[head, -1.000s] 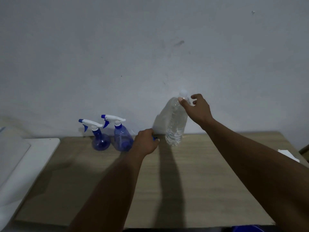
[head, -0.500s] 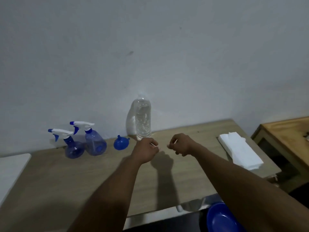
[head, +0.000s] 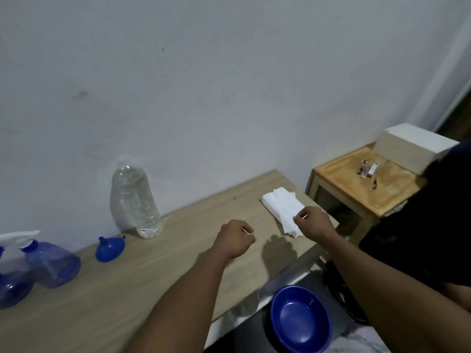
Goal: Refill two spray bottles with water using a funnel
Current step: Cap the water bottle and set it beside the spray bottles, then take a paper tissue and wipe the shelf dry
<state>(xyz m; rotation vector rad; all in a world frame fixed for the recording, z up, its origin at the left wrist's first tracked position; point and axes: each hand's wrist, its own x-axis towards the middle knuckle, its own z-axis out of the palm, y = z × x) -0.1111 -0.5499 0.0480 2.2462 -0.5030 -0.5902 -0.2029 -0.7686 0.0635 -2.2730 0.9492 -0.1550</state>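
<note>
Two blue spray bottles with white trigger heads stand at the left edge of the wooden table: one (head: 54, 266) nearer the wall, the other (head: 12, 286) cut off by the frame. A blue funnel (head: 110, 249) lies mouth-down to their right. A clear water bottle (head: 136, 201) stands by the wall. My left hand (head: 235, 238) is a loose fist over the table's middle, holding nothing that I can make out. My right hand (head: 314, 222), also closed, hovers above a stack of white paper towels (head: 284, 207).
A blue bowl (head: 300, 318) sits below the table's front edge. A small wooden side table (head: 339, 184) at the right carries small items and a white box (head: 415, 149). A dark shape fills the right edge. A white wall runs behind.
My right hand let go of the water bottle's cap and came down toward the paper towels. My left hand left the funnel. The view swung right, shifting the bottles to the left.
</note>
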